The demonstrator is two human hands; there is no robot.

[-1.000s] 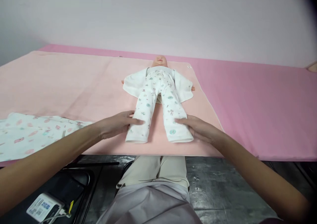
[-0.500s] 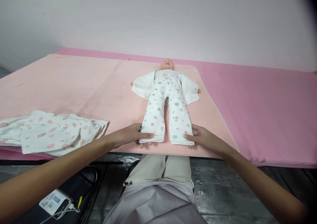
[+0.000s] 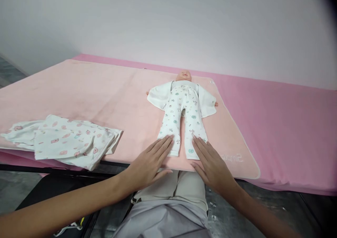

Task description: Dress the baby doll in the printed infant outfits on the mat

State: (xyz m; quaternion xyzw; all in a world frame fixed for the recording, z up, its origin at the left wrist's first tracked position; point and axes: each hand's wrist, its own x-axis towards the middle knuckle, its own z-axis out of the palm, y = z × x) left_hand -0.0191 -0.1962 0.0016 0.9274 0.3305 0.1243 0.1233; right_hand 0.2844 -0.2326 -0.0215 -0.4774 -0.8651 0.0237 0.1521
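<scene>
A baby doll (image 3: pixel 184 75) lies on its back on a peach mat, its head toward the wall. It has on a white top (image 3: pixel 159 95) with wide sleeves and patterned white pants (image 3: pixel 172 116) whose legs point at me. My left hand (image 3: pixel 151 162) rests flat on the lower part of the left pant leg, fingers stretched out, thumb apart. On the lower part of the right pant leg lies my right hand (image 3: pixel 212 164), also flat with its fingers extended. Neither hand grips anything. The doll's feet are not visible.
Folded patterned white clothes (image 3: pixel 71 139) lie at the table's front left edge. The peach mat (image 3: pixel 113 90) covers a pink sheet (image 3: pixel 279 125) that shows at the right and back. Below the edge at left is a black chair (image 3: pixel 52 192) with a cable.
Both hands have let go of the pant cuffs and now lie flat on top of the pant legs. The view has shifted slightly; the mat's front right corner with lettering now shows.
</scene>
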